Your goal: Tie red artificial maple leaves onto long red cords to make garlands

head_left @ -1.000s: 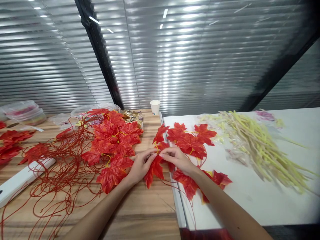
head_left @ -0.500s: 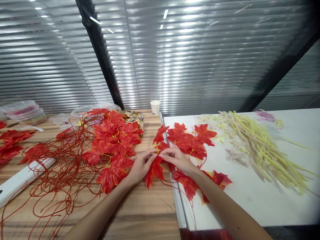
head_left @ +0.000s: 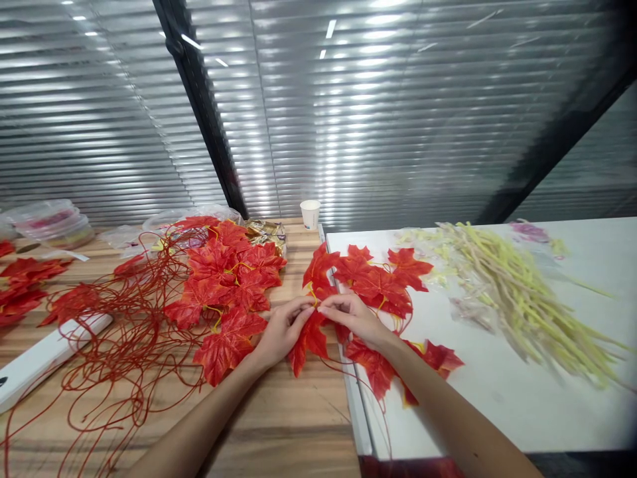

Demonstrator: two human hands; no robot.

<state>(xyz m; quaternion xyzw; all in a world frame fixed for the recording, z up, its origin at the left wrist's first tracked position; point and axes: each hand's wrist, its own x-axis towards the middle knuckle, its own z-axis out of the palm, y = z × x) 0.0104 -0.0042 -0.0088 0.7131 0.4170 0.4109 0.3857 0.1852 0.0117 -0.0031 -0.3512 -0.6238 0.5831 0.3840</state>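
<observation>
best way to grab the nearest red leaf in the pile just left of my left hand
Probably by its yellow stem, pinched between thumb and forefinger from above. The red leaf is broad with pointed lobes, while the stem shows narrow at its upper-left edge. Red cords crowd the left side and the left hand is on the right.

Bare hands (head_left: 279,333) nearly touching, fingertips (head_left: 325,310) pinched, forearms (head_left: 226,393) angled inward

Red leaf (head_left: 311,338), lobes splayed, one pointing toward seven o'clock, yellow stem (head_left: 312,290) pinched above it, second leaf (head_left: 316,265) at twelve o'clock
</observation>
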